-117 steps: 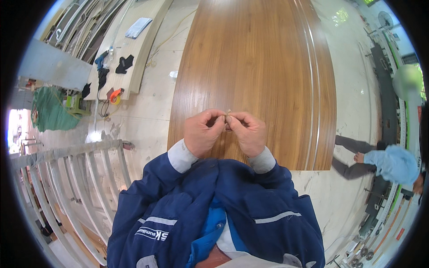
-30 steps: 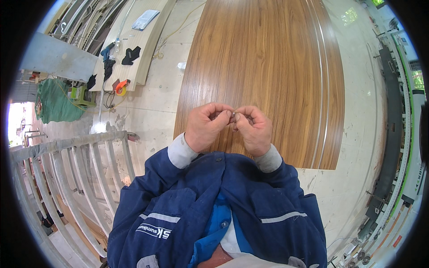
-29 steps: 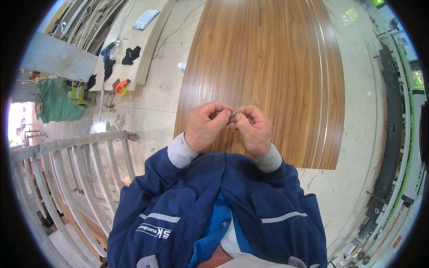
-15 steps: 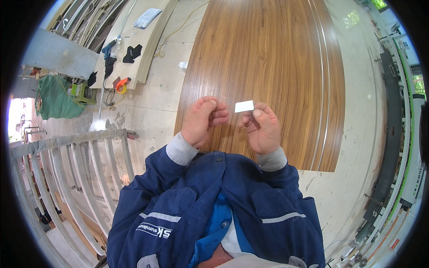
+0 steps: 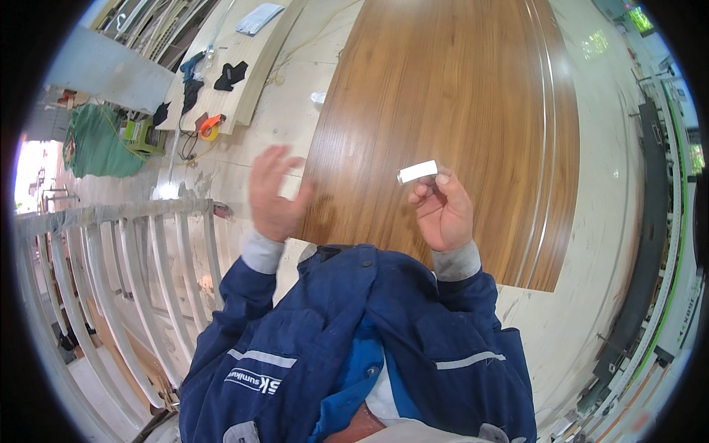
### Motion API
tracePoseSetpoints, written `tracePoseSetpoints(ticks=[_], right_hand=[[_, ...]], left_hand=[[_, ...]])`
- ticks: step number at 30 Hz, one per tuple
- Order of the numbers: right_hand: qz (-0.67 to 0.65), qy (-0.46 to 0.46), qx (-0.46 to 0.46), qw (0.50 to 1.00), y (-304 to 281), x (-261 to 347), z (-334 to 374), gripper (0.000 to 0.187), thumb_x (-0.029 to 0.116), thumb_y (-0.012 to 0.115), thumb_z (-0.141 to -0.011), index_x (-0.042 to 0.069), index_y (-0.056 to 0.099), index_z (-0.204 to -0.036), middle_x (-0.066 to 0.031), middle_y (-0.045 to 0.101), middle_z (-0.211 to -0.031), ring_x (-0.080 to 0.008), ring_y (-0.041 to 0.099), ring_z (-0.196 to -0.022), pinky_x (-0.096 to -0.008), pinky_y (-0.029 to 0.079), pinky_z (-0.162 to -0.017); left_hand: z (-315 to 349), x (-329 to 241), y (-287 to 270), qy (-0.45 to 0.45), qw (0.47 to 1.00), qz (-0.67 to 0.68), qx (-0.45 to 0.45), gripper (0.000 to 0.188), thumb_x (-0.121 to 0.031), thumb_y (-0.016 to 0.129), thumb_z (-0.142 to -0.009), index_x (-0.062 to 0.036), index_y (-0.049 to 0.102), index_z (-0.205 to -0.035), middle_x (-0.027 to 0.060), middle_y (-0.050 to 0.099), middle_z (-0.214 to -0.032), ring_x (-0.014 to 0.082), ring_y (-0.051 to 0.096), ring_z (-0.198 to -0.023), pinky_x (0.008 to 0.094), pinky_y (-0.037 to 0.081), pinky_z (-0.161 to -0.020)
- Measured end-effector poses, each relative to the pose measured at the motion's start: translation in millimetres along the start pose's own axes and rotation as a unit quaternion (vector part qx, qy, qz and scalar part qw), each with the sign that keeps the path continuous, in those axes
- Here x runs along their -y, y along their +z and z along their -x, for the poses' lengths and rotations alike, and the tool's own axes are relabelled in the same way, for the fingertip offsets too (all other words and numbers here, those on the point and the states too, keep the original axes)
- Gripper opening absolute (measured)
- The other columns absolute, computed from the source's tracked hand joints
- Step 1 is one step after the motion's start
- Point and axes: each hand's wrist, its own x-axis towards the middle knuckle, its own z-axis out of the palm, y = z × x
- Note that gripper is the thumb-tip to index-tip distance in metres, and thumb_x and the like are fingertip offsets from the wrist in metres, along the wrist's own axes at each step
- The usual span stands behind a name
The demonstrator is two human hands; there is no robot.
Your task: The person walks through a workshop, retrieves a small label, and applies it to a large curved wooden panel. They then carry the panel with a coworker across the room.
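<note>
Between the thumb and fingers of my right hand [image 5: 445, 210] is a small white rectangular piece [image 5: 418, 172], held up above a brown wood-grain panel [image 5: 450, 96]. Its bright face is turned upward; I cannot make out its exact kind. My left hand [image 5: 277, 193] is raised off the panel's near left edge, slightly blurred, with fingers and thumb spread and nothing in them. Two pale metallic strips [image 5: 545, 148] run lengthwise along the panel's right side.
To the far left, a pale board [image 5: 247, 74] bears black gloves [image 5: 230, 75], a blue power tool [image 5: 192, 65] and an orange tape dispenser [image 5: 210, 127]. A whitish slatted rack [image 5: 118, 214] stands at near left. Dark machine rails [image 5: 650, 184] line the right.
My left hand has moved left, away from the white piece, and its fingers have spread. My right hand still holds the piece, now tilted a little differently. The view has shifted slightly.
</note>
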Motion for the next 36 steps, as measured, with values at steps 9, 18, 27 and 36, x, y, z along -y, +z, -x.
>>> tracePoseSetpoints(ticks=[9, 18, 27, 36], right_hand=[[-0.026, 0.049, -0.016, 0.998, 11, -4, 9, 0.017, 0.015, 0.054, -0.095, 0.005, 0.061, -0.106, -0.0059, 0.065, -0.092, -0.0164, 0.060, -0.082, -0.0348, 0.052, -0.075], [-0.030, 0.055, -0.013, 0.998, 14, -5, 16, 0.017, 0.014, 0.053, -0.096, 0.004, 0.061, -0.107, -0.0063, 0.064, -0.092, -0.0162, 0.060, -0.080, -0.0348, 0.051, -0.074], [0.070, -0.023, -0.067, 0.995, 16, -5, 18, 0.012, 0.017, 0.058, -0.096, 0.006, 0.062, -0.098, -0.0048, 0.065, -0.087, -0.0152, 0.059, -0.074, -0.0328, 0.050, -0.067], [0.118, -0.006, -0.045, 0.992, 14, -17, 20, 0.008, 0.014, 0.061, -0.095, 0.006, 0.061, -0.095, -0.0043, 0.062, -0.082, -0.0136, 0.058, -0.069, -0.0290, 0.049, -0.064]], left_hand=[[-24, -72, 28, 0.191, 0.980, 0.054, 0.028, 0.024, -0.027, 0.083, -0.070, -0.0223, 0.069, -0.088, 0.0000, 0.062, -0.121, 0.0261, 0.052, -0.123, 0.0537, 0.032, -0.109], [-31, -82, 23, 0.202, 0.976, 0.050, 0.064, 0.013, -0.020, 0.076, -0.075, -0.0211, 0.069, -0.086, -0.0009, 0.063, -0.119, 0.0260, 0.052, -0.122, 0.0542, 0.032, -0.109], [-26, -74, 25, -0.340, 0.744, 0.553, 0.157, 0.020, -0.021, 0.064, -0.092, -0.0035, 0.066, -0.103, 0.0061, 0.065, -0.116, 0.0130, 0.056, -0.107, 0.0328, 0.042, -0.097], [-19, -69, 20, -0.395, 0.673, 0.603, 0.168, 0.024, -0.026, 0.064, -0.093, -0.0070, 0.064, -0.108, 0.0017, 0.066, -0.108, 0.0124, 0.057, -0.104, 0.0344, 0.041, -0.096]])
